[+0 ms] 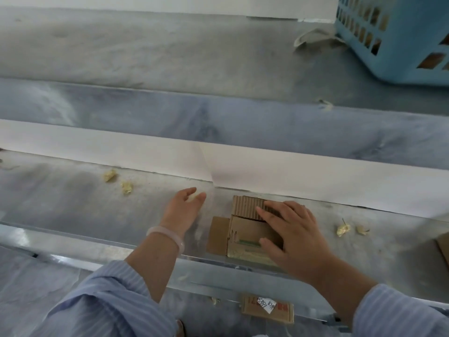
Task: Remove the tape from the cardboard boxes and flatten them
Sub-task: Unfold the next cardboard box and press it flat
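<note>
The cardboard box (245,229), near the counter's (73,203) front edge, could spring up or skid off, since only the right grip (291,232) holds it, fingers flat, grasping nothing. Whether the left grip (181,207) pinches the tape scrap (193,197) cannot be told. The box looks squashed — corrugated layer exposed, one flap splayed left.

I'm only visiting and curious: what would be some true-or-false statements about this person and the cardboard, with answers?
1. The right hand lies flat on the cardboard box. True.
2. The basket at the far right is red. False: it is blue.
3. A pale bracelet sits at the wrist of the left hand. True.
4. The cardboard box stands upright and closed. False: it lies flattened on the table.
5. Small yellowish scraps lie on the table. True.
</note>
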{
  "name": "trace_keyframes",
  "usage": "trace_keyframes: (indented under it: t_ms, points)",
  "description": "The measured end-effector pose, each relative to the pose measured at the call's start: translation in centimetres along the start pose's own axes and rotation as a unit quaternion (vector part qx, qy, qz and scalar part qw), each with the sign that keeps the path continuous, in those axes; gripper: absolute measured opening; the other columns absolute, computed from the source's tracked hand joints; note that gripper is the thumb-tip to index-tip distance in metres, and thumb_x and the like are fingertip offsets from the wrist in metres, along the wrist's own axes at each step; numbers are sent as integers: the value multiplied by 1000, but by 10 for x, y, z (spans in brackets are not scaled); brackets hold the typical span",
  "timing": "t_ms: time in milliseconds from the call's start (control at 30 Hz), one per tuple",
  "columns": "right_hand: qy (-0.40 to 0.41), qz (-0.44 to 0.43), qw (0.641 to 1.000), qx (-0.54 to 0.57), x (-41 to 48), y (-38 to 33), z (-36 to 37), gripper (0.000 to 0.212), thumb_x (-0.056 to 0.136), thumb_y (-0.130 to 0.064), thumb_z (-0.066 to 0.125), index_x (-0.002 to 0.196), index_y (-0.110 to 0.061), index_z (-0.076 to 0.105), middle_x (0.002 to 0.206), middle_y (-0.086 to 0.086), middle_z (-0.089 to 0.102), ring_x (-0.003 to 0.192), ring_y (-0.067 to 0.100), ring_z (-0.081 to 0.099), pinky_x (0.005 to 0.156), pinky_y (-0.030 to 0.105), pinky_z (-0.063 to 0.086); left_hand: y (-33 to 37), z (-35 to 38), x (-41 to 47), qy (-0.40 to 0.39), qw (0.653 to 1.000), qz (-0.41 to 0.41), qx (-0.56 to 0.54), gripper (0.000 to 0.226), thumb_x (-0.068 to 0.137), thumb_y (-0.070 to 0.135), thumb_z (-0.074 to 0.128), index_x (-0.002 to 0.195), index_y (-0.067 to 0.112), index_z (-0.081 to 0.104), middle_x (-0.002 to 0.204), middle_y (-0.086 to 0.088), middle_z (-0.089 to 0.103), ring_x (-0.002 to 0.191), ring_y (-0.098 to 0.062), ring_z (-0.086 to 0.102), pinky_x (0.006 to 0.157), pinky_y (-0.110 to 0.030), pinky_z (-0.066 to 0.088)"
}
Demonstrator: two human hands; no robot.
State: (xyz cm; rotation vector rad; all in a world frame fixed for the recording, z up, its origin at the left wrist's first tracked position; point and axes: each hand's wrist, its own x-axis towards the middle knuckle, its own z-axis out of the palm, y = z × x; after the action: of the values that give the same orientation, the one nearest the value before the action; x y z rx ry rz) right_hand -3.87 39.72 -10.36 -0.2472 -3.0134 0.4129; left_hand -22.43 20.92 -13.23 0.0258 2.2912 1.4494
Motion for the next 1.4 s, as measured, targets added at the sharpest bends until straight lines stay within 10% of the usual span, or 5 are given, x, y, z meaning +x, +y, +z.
trace_keyframes:
  t_ms: [367,600,767,1000,1400]
  points:
    - [-125,-56,989,58,-3,34,-24,63,83,-48,59,142,-33,43,151,-12,20,142,8,11,118,28,16,2,35,-43,-127,981,140,31,24,89,18,66,85,42,72,91,6,73,88,-16,70,82,-43,58]
    - [84,-139,986,46,-15,14,-26,26,64,-16,68,85,-26,55,90,-11,57,88,13,52,76,32,50,8,36,-42,-135,967,198,87,33,92,22,61,104,52,62,108,9,62,88,-15,66,80,-45,58]
    - [54,-162,984,51,-49,20,-5,28,86,-55,56,82,-29,66,90,-14,60,85,8,56,80,27,50,11,35,-50,-144,943,221,205,67,73,40,80,133,39,50,124,15,49,92,-5,61,87,-27,53]
    - [142,-24,978,149,-46,28,-6,11,84,-30,67,95,-32,69,96,-22,61,93,-2,54,86,21,47,19,60,-54,16,923,297,244,34,84,42,67,112,27,57,117,12,51,91,-8,59,73,-20,46]
    - [-52,327,932,145,-3,21,-29,89,70,-64,72,134,-22,26,131,3,47,113,25,55,89,41,52,59,72,-45,55,956,127,257,45,96,58,31,93,18,51,83,-1,63,74,-18,59,74,-36,52]
